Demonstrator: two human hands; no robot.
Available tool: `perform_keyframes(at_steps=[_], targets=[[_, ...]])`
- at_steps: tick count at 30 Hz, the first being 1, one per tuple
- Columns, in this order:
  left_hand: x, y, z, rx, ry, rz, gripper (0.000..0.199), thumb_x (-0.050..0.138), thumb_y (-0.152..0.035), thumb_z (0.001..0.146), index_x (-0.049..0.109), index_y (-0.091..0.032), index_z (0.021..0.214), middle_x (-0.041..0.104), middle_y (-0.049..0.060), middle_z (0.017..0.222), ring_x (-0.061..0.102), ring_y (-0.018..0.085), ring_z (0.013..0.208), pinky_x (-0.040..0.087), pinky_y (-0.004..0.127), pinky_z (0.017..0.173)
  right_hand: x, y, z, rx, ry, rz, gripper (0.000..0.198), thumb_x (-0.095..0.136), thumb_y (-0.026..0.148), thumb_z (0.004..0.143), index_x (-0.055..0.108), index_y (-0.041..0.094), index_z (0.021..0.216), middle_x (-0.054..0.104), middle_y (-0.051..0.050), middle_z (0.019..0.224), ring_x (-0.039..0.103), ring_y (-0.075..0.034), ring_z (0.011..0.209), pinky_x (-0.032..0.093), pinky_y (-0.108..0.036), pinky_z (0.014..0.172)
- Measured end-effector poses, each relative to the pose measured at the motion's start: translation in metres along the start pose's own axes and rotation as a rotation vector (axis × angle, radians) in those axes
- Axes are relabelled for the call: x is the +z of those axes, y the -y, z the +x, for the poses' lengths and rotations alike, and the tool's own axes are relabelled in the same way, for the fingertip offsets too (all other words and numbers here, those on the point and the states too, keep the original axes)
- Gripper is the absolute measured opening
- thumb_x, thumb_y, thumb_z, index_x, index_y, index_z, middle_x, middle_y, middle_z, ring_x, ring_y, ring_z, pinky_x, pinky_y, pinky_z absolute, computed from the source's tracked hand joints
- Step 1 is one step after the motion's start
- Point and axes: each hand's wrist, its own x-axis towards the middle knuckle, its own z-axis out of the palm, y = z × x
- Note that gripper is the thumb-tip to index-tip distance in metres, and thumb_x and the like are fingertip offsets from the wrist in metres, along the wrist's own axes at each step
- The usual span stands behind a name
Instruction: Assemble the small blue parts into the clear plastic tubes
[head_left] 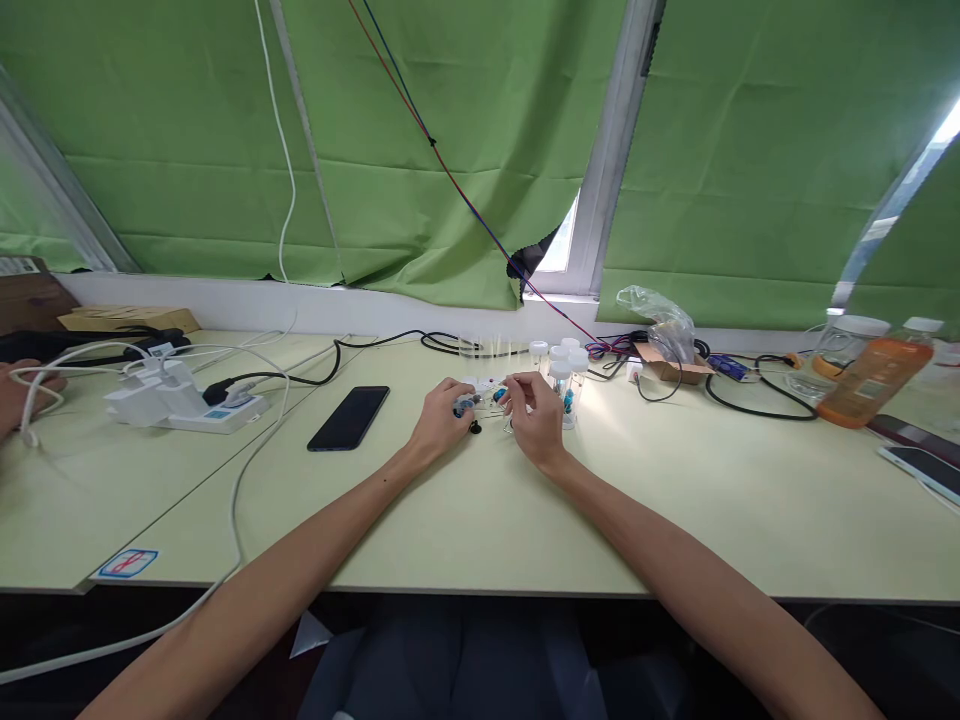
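Note:
My left hand (442, 415) is closed around a small clear and blue piece (463, 406), whose kind is too small to make out. Close by on the right, my right hand (536, 415) pinches with its fingertips; what they hold is hidden. Another little blue part (499, 395) shows between the hands. A small black piece (475, 427) lies on the table just beside my left fingertips. Right behind my right hand stand several clear vials with white caps (559, 360), and one has blue bits (568, 400) inside.
A black phone (349, 418) lies left of my hands. Farther left are a white power strip (225, 412), cables and another person's hand (30, 390). To the right stand a small cardboard box (675, 365), an orange bottle (874, 380) and a clear jar (840, 350). Phones lie at far right.

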Motion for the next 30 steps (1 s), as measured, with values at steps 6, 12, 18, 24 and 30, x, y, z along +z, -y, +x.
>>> perform_keyframes(at_steps=[6,12,18,24,30], targets=[[0.0001,0.0006,0.0001,-0.021,-0.005,0.012,0.03,0.053,-0.016,0.073,0.069,-0.02,0.098,0.066,0.007,0.098,0.064,0.022,0.09,0.052,0.034,0.082,-0.0001,0.0033,0.0003,-0.003,-0.02,0.014,0.02,0.045,0.035,0.097,0.054,0.02,0.088,0.06,0.0,0.07,0.06,-0.011,0.057,0.049,-0.025,0.053],[0.0004,0.0011,-0.0004,-0.021,0.009,0.017,0.029,0.054,-0.016,0.073,0.069,-0.021,0.098,0.066,0.008,0.099,0.064,0.023,0.09,0.052,0.035,0.081,0.0012,0.0066,-0.0002,0.041,0.0,0.063,0.022,0.045,0.039,0.096,0.053,0.02,0.089,0.062,-0.001,0.072,0.062,-0.012,0.058,0.052,-0.026,0.053],[-0.001,-0.0032,-0.0007,-0.007,-0.019,-0.015,0.028,0.055,-0.017,0.074,0.068,-0.019,0.099,0.067,0.007,0.097,0.064,0.022,0.092,0.052,0.034,0.084,0.0038,0.0065,-0.0001,0.104,0.004,0.143,0.024,0.047,0.043,0.095,0.051,0.021,0.087,0.062,0.0,0.072,0.062,-0.012,0.057,0.054,-0.026,0.053],[0.0001,-0.0009,0.0004,-0.015,-0.06,-0.014,0.027,0.056,-0.016,0.073,0.068,-0.019,0.097,0.068,0.007,0.1,0.064,0.022,0.095,0.051,0.034,0.087,0.0034,0.002,0.0016,0.198,-0.001,0.22,0.027,0.05,0.046,0.093,0.05,0.02,0.085,0.063,0.0,0.071,0.061,-0.011,0.054,0.055,-0.026,0.051],[-0.0017,-0.0007,0.0023,-0.051,-0.108,-0.014,0.026,0.056,-0.015,0.072,0.067,-0.02,0.095,0.069,0.006,0.102,0.065,0.023,0.096,0.051,0.035,0.089,0.0013,0.0006,0.002,0.223,0.022,0.168,0.028,0.051,0.046,0.092,0.053,0.019,0.084,0.062,-0.002,0.077,0.062,-0.013,0.064,0.052,-0.023,0.049]])
